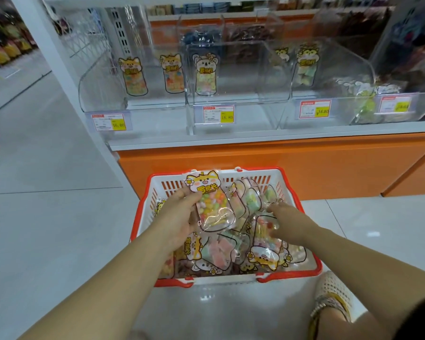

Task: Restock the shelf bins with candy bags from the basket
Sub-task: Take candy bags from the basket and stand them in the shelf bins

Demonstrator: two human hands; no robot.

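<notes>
Left hand (pixel 179 213) grips a candy bag (pixel 207 200) by its left edge, thumb over the front, bag held upright above the basket (pixel 142 207), header up. Right hand (pixel 288 224) is down among the loose bags in the basket, fingers bent onto a second bag (pixel 265 227); can't tell if that grip has closed. Basket sits on the floor just in front of the orange shelf base, many bags inside. Step in hand: picking stock out, placing not yet begun. Held bag's yellow-animal header and mixed-colour candy look like a match for the standing bags (pixel 133 78) in the left bin (pixel 96 89), so it likely goes there, not the middle bin (pixel 243 77). To do it well: lift clear of the pile so no neighbour drags out, go in over the bin's low front lip, stand it upright face-out beside the others, don't knock them over
</notes>
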